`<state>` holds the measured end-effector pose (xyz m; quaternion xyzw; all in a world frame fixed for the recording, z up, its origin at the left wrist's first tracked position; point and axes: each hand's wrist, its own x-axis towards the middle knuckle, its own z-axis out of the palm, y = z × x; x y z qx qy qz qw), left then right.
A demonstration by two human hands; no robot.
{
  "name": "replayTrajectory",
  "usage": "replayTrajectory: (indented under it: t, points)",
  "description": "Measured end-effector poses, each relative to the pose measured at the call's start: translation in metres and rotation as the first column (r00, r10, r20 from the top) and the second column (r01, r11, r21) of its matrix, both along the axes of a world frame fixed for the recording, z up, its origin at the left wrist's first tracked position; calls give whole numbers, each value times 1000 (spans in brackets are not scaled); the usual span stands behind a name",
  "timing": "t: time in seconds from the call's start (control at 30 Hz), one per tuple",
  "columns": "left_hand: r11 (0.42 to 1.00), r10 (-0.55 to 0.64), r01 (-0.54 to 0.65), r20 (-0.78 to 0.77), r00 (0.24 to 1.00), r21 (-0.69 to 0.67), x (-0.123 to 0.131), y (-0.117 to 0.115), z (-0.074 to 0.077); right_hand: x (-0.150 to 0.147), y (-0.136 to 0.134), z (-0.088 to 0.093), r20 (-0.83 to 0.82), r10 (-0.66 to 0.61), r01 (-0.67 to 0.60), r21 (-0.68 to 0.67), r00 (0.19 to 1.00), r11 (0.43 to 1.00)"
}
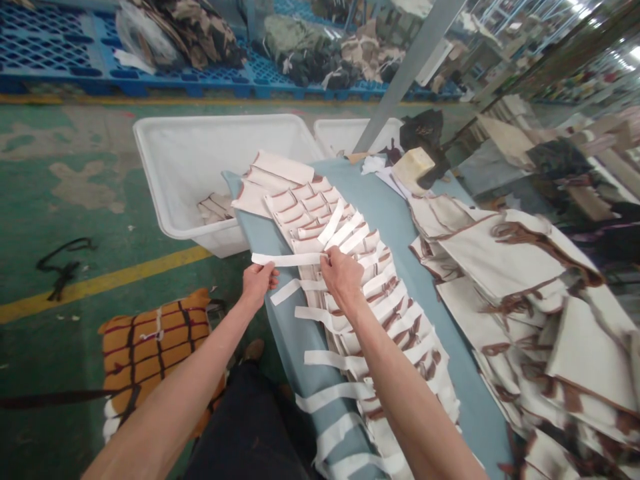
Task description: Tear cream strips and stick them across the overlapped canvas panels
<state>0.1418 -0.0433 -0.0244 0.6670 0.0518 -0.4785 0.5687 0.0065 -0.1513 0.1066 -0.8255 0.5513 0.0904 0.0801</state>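
A white fabric strip [287, 259] is held level across the frame, just above the centre, between the left hand [259, 283] and the right hand [343, 277]. The left grip is closed on the strip's left end. The right grip is closed at the strip's right end, although the exact contact is partly hidden by the back of the hand.

Directly beneath and beyond the hands, overlapped cream fabric pieces [320, 213] with brown edging are laid in a long row on a table [285, 347] covered in blue-grey material. Further white strips [325, 360] are laid across the row and project beyond its sides.

A loose pile of similar brown-edged fabric pieces [505, 260] is stacked at the right of the frame. A cream block [413, 170] is placed at the table's far end. A white plastic bin [200, 160] stands at the upper left of the table, with folded fabric pieces [215, 208] inside, and a second white bin [350, 133] stands just beside it.

An orange and brown checked bundle [150, 353] is positioned on the green floor [50, 193] at the lower left. Blue plastic pallets [50, 67] carrying bundled textiles [300, 57] are seen along the top of the frame.
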Motion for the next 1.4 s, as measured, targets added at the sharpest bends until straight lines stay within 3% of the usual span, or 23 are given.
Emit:
replayTrajectory:
  t: [0.2, 0.37, 0.47, 0.57, 0.8, 0.9, 1.13, 1.27, 1.4]
  points:
    - [999, -13, 12, 13, 1000, 39, -1, -2, -1, -11, -2, 7, -10, -54, 53, -98, 998, 994]
    - [997, -60, 59, 17, 998, 57, 0, -2, -1, -31, 1, 26, 126, -132, 145, -105, 983, 984]
    - [990, -127, 125, 31, 991, 65, 1, -3, 5, -46, 7, 41, 246, -164, 192, -95, 955, 977]
    - [959, -269, 265, 36, 962, 99, 6, -2, 14, -63, 15, 52, 352, -193, 224, -50, 916, 973]
    - [766, -604, 564, 45, 796, 310, 28, 14, 24, -101, 47, 60, 503, -244, 249, 59, 829, 967]
    - [705, -674, 611, 71, 736, 361, 27, 22, 23, -118, 64, 60, 539, -264, 266, 76, 800, 961]
    - [629, -767, 654, 196, 611, 420, 10, 52, 21, -152, 111, 68, 629, -317, 318, 116, 710, 941]
    - [524, -848, 706, 213, 486, 476, -5, 86, 16, -174, 145, 74, 666, -355, 342, 157, 656, 927]
    - [357, -934, 748, 193, 301, 559, -39, 146, 5, -200, 183, 79, 716, -347, 360, 143, 606, 922]
